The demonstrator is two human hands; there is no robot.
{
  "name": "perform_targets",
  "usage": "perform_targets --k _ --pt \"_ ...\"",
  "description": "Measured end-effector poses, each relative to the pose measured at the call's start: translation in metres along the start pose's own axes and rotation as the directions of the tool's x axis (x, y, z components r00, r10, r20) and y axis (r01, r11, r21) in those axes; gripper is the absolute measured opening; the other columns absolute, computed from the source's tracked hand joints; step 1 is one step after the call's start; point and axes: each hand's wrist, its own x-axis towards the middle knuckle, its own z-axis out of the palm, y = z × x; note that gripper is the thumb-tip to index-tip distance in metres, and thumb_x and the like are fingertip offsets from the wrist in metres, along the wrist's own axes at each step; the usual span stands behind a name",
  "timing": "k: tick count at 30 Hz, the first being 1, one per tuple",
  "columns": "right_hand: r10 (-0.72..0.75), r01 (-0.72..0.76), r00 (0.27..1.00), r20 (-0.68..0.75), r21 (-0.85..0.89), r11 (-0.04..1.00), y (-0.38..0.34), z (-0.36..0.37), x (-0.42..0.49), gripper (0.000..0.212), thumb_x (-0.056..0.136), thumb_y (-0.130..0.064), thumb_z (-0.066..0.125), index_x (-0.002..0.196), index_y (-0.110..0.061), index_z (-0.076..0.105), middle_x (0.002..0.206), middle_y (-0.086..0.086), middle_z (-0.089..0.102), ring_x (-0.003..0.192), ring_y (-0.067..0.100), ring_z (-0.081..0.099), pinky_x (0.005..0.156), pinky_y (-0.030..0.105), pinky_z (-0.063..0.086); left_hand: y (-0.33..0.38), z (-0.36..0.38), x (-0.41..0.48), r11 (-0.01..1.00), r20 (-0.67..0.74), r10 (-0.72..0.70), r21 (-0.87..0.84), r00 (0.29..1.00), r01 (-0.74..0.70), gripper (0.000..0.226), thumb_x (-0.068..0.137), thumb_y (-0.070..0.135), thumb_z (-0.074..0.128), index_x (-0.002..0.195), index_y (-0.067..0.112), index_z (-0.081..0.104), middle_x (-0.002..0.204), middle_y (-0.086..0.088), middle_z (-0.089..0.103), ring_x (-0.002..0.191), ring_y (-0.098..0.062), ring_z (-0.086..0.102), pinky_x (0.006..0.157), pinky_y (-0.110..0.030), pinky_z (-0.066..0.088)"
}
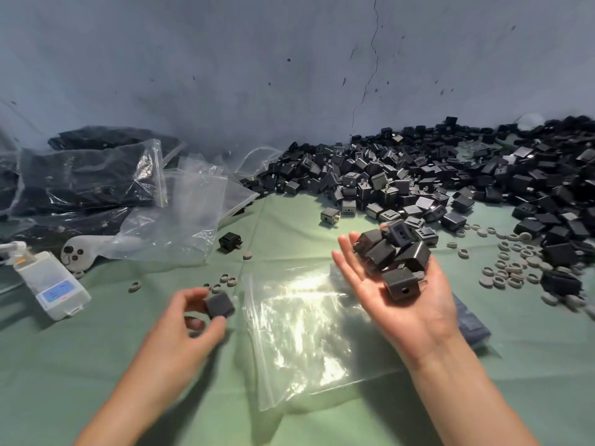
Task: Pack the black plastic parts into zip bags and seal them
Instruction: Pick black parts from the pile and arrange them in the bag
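The left hand (193, 320): grip pinched on 1 black part (220, 305). The zip bag (306, 333) lies flat on the bench (48, 365). It looks thin & floppy, so hold it by the mouth. The right hand (409, 304): grip wide open, palm up, w/ a heap of parts (396, 255) on it. Prob. light, hard, slippy.

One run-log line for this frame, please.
stage: gathering parts | left hand: pinches one black part | right hand: palm up, carries handful of parts | zip bag: flat between hands, looks empty
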Motion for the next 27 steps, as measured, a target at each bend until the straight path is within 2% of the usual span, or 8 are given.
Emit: perform_targets --k 2,4,9,14,16,19,24,27 --pt "-0.026 0.026 1.000 0.000 0.014 1.000 -0.006 0.001 0.001 0.061 0.092 -0.039 0.055 0.133 0.006 0.054 0.125 0.032 0.061 0.111 0.054 0.061 0.098 0.064 0.045 -0.001 0.013 -0.005 0.997 0.159 0.075 0.005 0.984 -0.076 0.036 0.083 0.020 0.078 0.109 0.040 0.062 0.098 0.009 0.069 0.089 -0.010 0.064 0.083 -0.022 0.048" --pt "-0.063 0.063 0.998 -0.006 0.010 0.998 -0.010 0.001 0.002 0.059 0.096 -0.040 0.051 0.132 0.007 0.055 0.125 0.032 0.061 0.111 0.054 0.061 0.096 0.064 0.045 0.002 0.028 -0.008 0.986 0.263 0.156 0.014 0.952 -0.165 0.037 0.085 0.020 0.076 0.108 0.045 0.062 0.104 0.013 0.068 0.095 -0.008 0.065 0.087 -0.025 0.049" --pt "-0.095 0.095 0.995 -0.006 0.011 0.995 -0.017 -0.001 0.000 0.057 0.096 -0.041 0.051 0.132 0.004 0.056 0.125 0.031 0.062 0.110 0.052 0.062 0.094 0.064 0.047 0.007 0.059 -0.008 0.913 0.184 0.354 0.143 0.917 -0.381 0.019 0.092 0.032 0.068 0.107 0.039 0.058 0.108 0.023 0.057 0.106 -0.001 0.056 0.094 -0.034 0.048" --pt "-0.111 0.112 0.994 -0.011 0.014 0.994 -0.023 -0.003 -0.001 0.058 0.096 -0.042 0.051 0.133 0.002 0.055 0.125 0.032 0.061 0.111 0.053 0.061 0.097 0.065 0.046 0.007 0.048 -0.011 0.892 0.284 0.411 0.072 0.866 -0.446 0.021 0.083 0.057 0.058 0.101 0.047 0.062 0.115 0.026 0.061 0.111 0.001 0.059 0.099 -0.036 0.046" --pt "-0.123 0.123 0.992 -0.011 0.023 0.992 -0.026 -0.003 0.000 0.058 0.095 -0.042 0.052 0.134 0.001 0.055 0.127 0.032 0.060 0.112 0.053 0.061 0.099 0.065 0.045 0.008 0.044 -0.012 0.893 0.313 0.393 0.092 0.865 -0.440 0.030 0.082 0.065 0.055 0.109 0.053 0.057 0.115 0.031 0.056 0.113 0.004 0.055 0.098 -0.027 0.043" --pt "-0.131 0.131 0.991 -0.006 0.023 0.991 -0.028 -0.001 0.001 0.057 0.096 -0.042 0.052 0.134 0.001 0.056 0.127 0.032 0.060 0.112 0.053 0.061 0.100 0.064 0.044 0.013 0.045 -0.010 0.869 0.376 0.370 0.184 0.850 -0.460 0.043 0.079 0.078 0.042 0.120 0.064 0.046 0.111 0.035 0.048 0.115 0.013 0.041 0.097 -0.014 0.034" --pt "-0.135 0.135 0.991 -0.008 0.001 0.991 -0.029 -0.002 0.004 0.058 0.099 -0.044 0.047 0.132 0.002 0.057 0.124 0.032 0.062 0.111 0.052 0.062 0.101 0.063 0.044 0.017 0.056 -0.003 0.810 0.362 0.336 0.360 0.869 -0.463 0.070 0.073 0.093 0.019 0.133 0.059 0.033 0.099 0.027 0.047 0.102 0.005 0.031 0.084 -0.021 0.035" --pt "-0.139 0.139 0.990 0.001 0.000 0.990 -0.032 -0.001 0.005 0.057 0.096 -0.041 0.049 0.132 0.003 0.056 0.125 0.031 0.061 0.111 0.052 0.062 0.101 0.063 0.044 0.017 0.058 -0.001 0.829 0.351 0.336 0.331 0.874 -0.451 0.059 0.076 0.090 0.028 0.130 0.064 0.030 0.094 0.033 0.049 0.103 0.012 0.029 0.080 -0.017 0.034"
